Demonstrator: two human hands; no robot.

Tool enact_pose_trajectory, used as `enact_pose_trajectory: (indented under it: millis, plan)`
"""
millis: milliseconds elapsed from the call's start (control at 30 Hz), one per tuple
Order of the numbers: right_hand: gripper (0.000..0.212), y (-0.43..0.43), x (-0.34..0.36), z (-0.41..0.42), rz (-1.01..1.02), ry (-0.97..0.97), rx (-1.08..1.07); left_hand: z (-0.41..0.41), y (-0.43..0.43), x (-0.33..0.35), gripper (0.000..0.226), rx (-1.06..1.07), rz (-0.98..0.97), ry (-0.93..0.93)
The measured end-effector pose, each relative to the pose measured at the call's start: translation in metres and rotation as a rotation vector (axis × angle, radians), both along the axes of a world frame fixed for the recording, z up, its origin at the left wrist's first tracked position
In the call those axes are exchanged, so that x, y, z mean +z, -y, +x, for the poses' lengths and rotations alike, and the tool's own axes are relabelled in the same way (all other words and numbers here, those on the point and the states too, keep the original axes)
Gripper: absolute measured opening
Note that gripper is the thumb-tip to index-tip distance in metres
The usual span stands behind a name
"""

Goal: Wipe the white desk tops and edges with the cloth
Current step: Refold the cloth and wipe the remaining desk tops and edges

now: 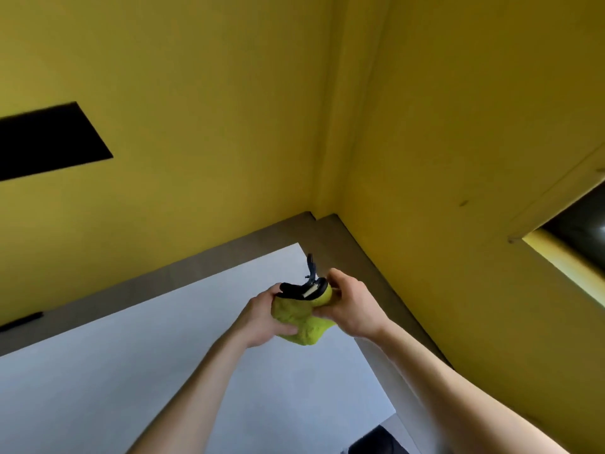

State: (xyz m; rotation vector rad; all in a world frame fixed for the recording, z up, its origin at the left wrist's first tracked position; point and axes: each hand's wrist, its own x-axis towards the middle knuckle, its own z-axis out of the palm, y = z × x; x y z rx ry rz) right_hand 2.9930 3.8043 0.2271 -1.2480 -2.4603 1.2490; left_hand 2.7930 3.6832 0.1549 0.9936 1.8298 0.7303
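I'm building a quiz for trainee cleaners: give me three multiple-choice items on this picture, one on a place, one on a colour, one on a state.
1. Where is the cloth? A on the floor; B held above the desk near its far corner; C in a bucket.
2. Its colour? A blue; B white; C yellow-green.
3. Its state? A bunched up; B spread flat; C neatly folded.
Answers: B, the left hand and right hand grip it over the desk. C, it looks yellow-green. A, it is a crumpled wad.
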Motion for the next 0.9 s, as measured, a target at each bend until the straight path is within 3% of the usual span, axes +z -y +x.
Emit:
enact_pose_trajectory:
  millis: [100, 200, 367, 567, 667, 800, 900]
  plan:
    - [0.042, -0.019, 0.021, -0.005, 0.049, -0.059, 0.012, -0.01, -0.017, 0.028, 0.027, 0.037, 0.057, -0.079]
    - [0.044, -0.043, 0.035, -0.007, 0.064, -0.089, 0.063, -0.009, -0.027, 0.045, 0.012, 0.087, 0.101, -0.099]
    - [0.044, -0.078, 0.041, 0.004, 0.096, -0.088, 0.152, 0.0, -0.043, 0.052, 0.014, 0.11, 0.115, -0.188]
    - [0.034, -0.119, 0.034, 0.039, 0.112, -0.063, 0.106, 0.025, -0.083, 0.062, 0.044, 0.178, 0.026, -0.347]
    - [0.034, -0.134, 0.029, 0.05, 0.148, -0.078, 0.095, 0.047, -0.104, 0.068, 0.047, 0.236, -0.013, -0.386]
    - [0.034, -0.139, 0.014, 0.051, 0.149, -0.092, 0.134, 0.073, -0.122, 0.07, 0.032, 0.352, -0.009, -0.221]
    - [0.034, -0.133, 0.0, 0.044, 0.043, -0.129, 0.113, 0.088, -0.121, 0.069, 0.012, 0.408, 0.047, 0.007]
